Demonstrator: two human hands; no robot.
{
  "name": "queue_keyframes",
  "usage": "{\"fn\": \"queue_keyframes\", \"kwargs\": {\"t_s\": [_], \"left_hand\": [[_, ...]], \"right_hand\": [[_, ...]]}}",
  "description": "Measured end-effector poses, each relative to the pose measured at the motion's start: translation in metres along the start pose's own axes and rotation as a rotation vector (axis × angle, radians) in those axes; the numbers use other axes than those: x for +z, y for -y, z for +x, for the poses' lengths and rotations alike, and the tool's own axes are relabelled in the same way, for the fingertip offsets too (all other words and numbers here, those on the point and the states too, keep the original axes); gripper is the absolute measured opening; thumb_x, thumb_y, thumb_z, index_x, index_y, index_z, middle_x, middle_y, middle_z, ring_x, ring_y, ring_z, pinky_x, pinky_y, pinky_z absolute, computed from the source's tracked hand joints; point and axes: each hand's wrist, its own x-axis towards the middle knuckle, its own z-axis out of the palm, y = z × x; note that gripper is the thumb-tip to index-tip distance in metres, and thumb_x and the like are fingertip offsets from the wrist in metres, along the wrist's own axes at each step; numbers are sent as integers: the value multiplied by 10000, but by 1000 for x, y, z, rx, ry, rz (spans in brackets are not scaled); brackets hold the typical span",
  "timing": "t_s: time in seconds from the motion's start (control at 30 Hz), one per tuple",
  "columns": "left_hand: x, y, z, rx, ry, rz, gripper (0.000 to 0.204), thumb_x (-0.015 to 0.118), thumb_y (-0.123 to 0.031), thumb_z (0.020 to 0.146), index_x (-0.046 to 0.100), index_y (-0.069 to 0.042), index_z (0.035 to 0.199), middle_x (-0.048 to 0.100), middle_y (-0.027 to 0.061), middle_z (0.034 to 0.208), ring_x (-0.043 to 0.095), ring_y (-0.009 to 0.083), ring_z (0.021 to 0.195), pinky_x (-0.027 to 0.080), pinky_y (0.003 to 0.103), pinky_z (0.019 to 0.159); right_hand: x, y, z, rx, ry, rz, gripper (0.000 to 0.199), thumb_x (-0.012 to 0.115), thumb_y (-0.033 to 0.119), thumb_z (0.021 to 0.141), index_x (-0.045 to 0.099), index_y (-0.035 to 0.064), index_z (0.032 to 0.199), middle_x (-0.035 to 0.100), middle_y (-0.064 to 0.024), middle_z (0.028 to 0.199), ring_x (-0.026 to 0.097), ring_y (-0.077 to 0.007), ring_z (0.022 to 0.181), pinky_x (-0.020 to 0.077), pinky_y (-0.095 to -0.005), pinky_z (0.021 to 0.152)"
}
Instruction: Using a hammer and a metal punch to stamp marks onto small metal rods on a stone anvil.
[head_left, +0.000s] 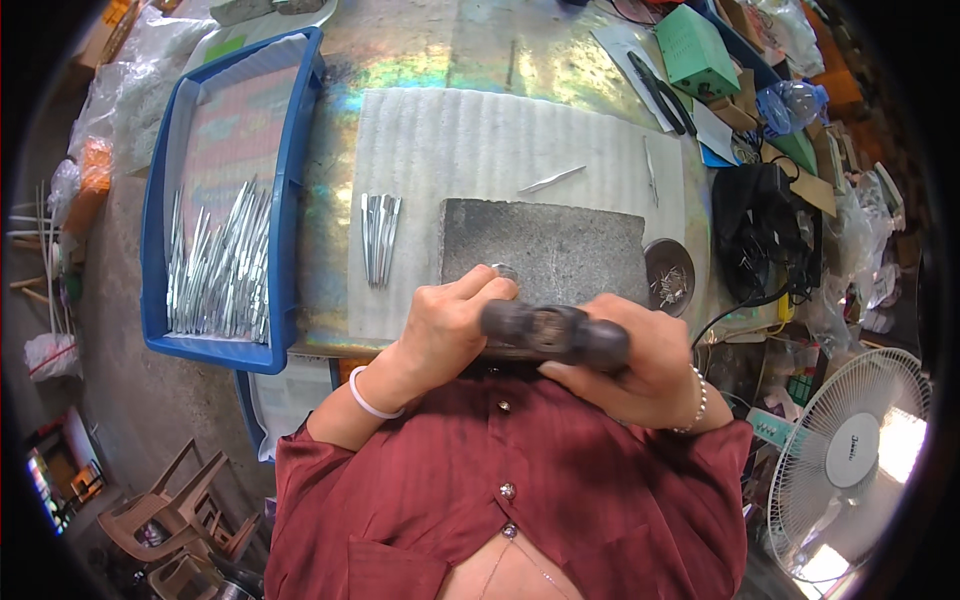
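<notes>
Leftmost on the bench, a blue tray (292, 215) with a pale lining holds a dense spread of slim silvery strips (222, 275), lying lengthwise in its nearer half. Next, a small row of similar strips (380, 238) lies on the white foam sheet (425, 140). Your left hand (445, 325) is clenched by the near left part of the grey slab (550, 235), pinching a small metal piece (506, 271) whose shiny end shows past your fingertips; the rest of it is hidden. Beyond the slab's far edge lies a single pointed strip (552, 180). Just right of your left hand, the dark hammer (555, 333) has its head toward you, its handle hidden, and your right hand (645, 360) is wrapped around it. Farther right, a round dish (656, 262) of small pins sits beside the slab, and a white fan (850, 465) stands near your right side.
</notes>
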Motion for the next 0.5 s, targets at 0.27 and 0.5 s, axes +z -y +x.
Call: {"fn": "queue_keyframes", "kwargs": {"t_s": [0.27,0.5], "left_hand": [[-9,-7,8,13,123,-14,190,657,-84,716,520,-74,847,549,74,804,616,257,614,480,323,467],[-10,-2,7,36,154,-11,198,655,-93,712,524,-73,859,568,77,829,620,252,619,483,326,471]], "right_hand": [[19,-14,13,-171,56,-51,280,691,-34,643,573,43,885,555,-73,747,585,-219,617,480,-316,500],[19,-16,19,-163,85,-92,240,707,1,667,621,24,890,607,-105,725,620,-222,579,486,-282,502]]}}
